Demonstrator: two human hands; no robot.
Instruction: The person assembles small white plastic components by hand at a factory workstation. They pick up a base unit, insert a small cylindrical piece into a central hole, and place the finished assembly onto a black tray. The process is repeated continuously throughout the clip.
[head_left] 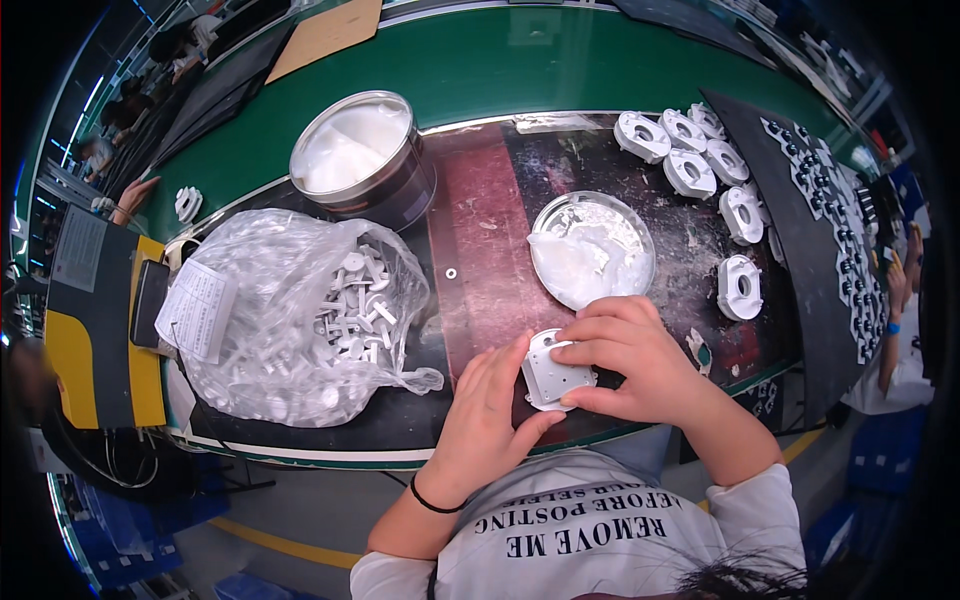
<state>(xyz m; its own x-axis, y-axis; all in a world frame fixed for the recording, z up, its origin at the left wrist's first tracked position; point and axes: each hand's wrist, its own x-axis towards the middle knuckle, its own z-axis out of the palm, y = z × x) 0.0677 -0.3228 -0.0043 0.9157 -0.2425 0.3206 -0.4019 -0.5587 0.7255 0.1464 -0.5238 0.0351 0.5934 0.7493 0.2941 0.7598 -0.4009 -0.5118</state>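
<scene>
Part [558, 372], white and dotted with small holes, is at the near edge of the desk [480, 210], between the two hands. Right hand [628, 362] pinches it, thumb on the lower edge and bent fingers over the top. Left hand [492, 402] lies along its left side, thumb apart from the fingers; whether it grips, I cannot tell. Just beyond is a round dish [646, 245] of white paste [575, 265]. Left of that lies a small washer [451, 273], then an open clear bag [265, 260] of white pegs [362, 310], with a paste-filled tin [395, 190] behind. White housings [740, 288] stand at right, beside a black board [790, 250].
</scene>
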